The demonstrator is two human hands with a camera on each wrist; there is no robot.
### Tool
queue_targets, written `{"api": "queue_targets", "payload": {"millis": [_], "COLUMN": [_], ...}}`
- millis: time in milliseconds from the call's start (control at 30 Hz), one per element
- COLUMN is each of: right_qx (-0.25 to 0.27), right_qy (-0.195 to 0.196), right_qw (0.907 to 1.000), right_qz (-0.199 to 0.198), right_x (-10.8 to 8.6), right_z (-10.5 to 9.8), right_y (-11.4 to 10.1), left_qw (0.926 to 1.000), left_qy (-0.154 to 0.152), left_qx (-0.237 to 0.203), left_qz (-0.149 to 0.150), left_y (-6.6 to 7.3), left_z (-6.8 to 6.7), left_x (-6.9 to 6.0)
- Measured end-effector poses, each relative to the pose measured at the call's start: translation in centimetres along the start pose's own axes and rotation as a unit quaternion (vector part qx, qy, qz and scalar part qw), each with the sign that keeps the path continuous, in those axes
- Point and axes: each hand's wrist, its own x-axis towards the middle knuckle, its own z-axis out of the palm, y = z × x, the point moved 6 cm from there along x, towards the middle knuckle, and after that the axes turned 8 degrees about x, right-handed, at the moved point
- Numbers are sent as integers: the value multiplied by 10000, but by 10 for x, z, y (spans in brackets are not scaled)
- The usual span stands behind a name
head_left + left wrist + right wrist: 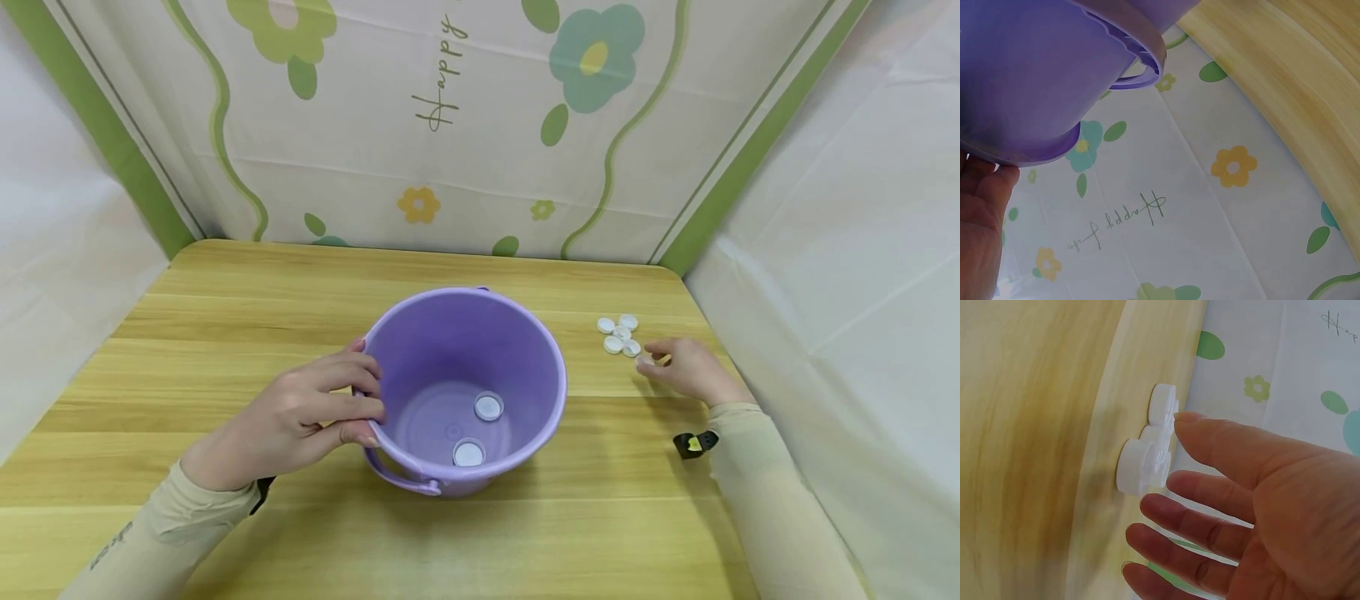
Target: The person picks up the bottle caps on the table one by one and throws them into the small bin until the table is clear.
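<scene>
A purple bucket (465, 346) stands tilted slightly on the wooden table, with two round white caps (489, 407) on its inside bottom. My left hand (288, 412) grips its left rim, fingers over the edge; the left wrist view shows the fingertips (1007, 178) against the bucket (1022, 75). Several white caps (622, 333) lie in a cluster at the right. Beside them, my right hand (690, 371) is low over the table. In the right wrist view the hand (1260, 500) has its fingers spread and relaxed near the caps (1135, 465), holding nothing that shows.
The wooden table (225, 333) reaches back to a white cloth (487, 167) printed with flowers. White sheeting (847, 250) rises close beside my right arm. The bucket's handle (401, 479) hangs down on the near side.
</scene>
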Motion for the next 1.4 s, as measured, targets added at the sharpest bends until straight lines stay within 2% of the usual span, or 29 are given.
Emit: {"api": "queue_targets", "payload": {"millis": [267,633,833,1400], "right_qx": [-41,-113,-226,-312], "right_qy": [-77,-100,26,327], "right_qw": [9999,9998,9997,9983], "right_qz": [149,144,91,355], "right_x": [1,1,2,6], "right_z": [4,7,7,8], "right_y": [2,0,1,5], "left_qw": [10000,10000,10000,9999], "left_qy": [61,74,76,116], "left_qx": [1,-4,-15,-43], "left_qz": [54,59,41,-2], "left_y": [1,3,2,1], "left_z": [0,0,0,0], "left_x": [1,2,0,0]}}
